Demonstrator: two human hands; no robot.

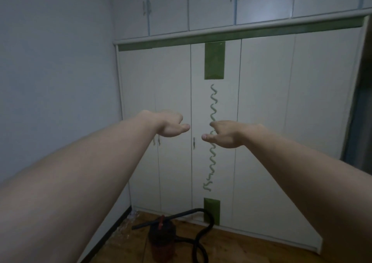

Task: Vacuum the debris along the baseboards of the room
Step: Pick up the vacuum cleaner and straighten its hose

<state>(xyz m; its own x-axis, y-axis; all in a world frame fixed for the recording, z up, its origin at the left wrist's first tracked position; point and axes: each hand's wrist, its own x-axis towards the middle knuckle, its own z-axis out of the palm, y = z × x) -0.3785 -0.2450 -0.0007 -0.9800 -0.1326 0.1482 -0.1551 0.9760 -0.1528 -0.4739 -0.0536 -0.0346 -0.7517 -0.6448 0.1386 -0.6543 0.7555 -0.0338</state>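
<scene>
White, smooth wardrobe [261, 111] doors fill the head view, trimmed with glossy green panels and a wavy green squiggle. Both bare arms reach forward at chest height: the left hand [171, 124] and right hand [227, 134] hang palm-down, fingers relaxed and loose, holding nothing, thumbs near each other but apart. Below, on the brown wood floor [251, 248], sits the dark, rounded vacuum [162, 236], its black ribbed hose [201, 240] looping beside it, near the dark baseboard [112, 229] with pale debris [128, 220] along it.
</scene>
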